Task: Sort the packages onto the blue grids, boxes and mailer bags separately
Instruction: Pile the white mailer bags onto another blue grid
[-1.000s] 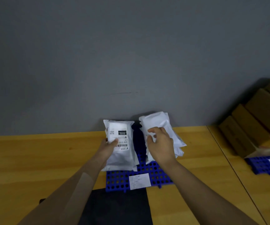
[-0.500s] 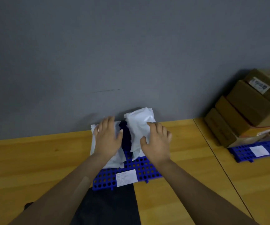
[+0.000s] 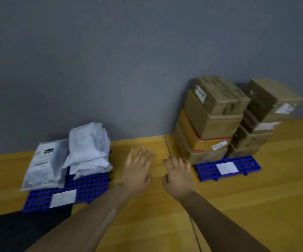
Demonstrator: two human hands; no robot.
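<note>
**Both grids loaded, your hands empty**

Nearest you, a dark patch [image 3: 19, 231] covers the left corner of the tabletop [image 3: 256, 206]; what it is I cannot tell. Your left hand [image 3: 138, 171] and right hand [image 3: 178, 176] hover side by side over bare wood between the two grids, fingers released and spread, grasping nothing.

To the left, the mailer bags [image 3: 45, 164] lie in two white heaps on the left blue grid [image 3: 88, 186], behind its paper label [image 3: 63, 198]. To the right, the boxes [image 3: 212, 120] stand in two tall stacks on the right blue grid [image 3: 207, 170], close against the grey wall [image 3: 110, 60].

Boxes and bags are already apart, each kind on its own grid. No loose package shows on the tabletop, apart from a small object at the far right edge, too cropped to name. The sorting looks finished or nearly so.

Half a second ago your palms lay flat on the bags. Now both hands are off them and further right, and your view has swung to take in the boxes.
</note>
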